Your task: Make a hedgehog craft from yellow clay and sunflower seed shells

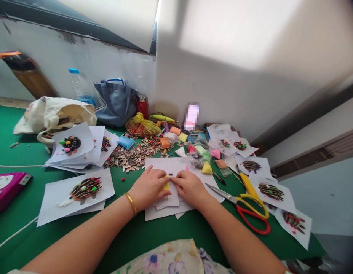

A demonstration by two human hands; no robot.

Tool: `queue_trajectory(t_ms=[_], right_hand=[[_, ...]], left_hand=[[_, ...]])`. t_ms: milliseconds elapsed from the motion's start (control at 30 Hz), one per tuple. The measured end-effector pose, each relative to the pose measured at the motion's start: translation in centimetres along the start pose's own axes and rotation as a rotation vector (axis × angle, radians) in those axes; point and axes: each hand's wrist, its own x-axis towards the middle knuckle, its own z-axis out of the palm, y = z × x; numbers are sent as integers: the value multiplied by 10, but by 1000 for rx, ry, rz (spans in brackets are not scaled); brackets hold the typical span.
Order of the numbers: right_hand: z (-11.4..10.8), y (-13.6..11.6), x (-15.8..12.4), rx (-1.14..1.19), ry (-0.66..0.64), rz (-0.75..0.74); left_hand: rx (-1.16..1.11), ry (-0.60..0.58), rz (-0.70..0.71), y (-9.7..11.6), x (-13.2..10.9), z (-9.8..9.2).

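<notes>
A yellow clay shape [166, 185] lies on a small white card [173, 199], partly covered by my left hand [150, 186]. That hand rests over it with thumb and fingers apart. From the other side my right hand [190, 187] reaches in, its fingers curled together and its index fingertip at the clay's right edge. Whatever those fingers may hold is hidden. Just above the fingertips is a small dark piece [170, 174], too small to name. More white sheets [153, 215] lie beneath the card, and a bit of pink [187, 168] shows beyond my right hand.
Sunflower seeds [130, 156] are heaped behind my hands, beside bags of coloured clay [206, 167]. Scissors [236, 199] and a yellow utility knife [247, 185] lie right. Cards with seed hedgehogs [85, 189] lie on both sides. Bags and bottles stand along the wall.
</notes>
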Motion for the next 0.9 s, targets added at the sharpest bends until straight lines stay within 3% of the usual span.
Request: queue_trajectory(t_ms=[233,467,667,900], right_hand=[[-6,0,-2,19,27,27],[-2,-4,1,-96,-37,-28],[-7,-2,0,-28,31,18],[-8,2,-3,-48,16,11]], left_hand=[[-51,29,-24,-3,0,-1],[-66,31,-21,-3,1,-2],[-55,25,-21,-3,1,-2],[1,10,-17,-1,0,3]])
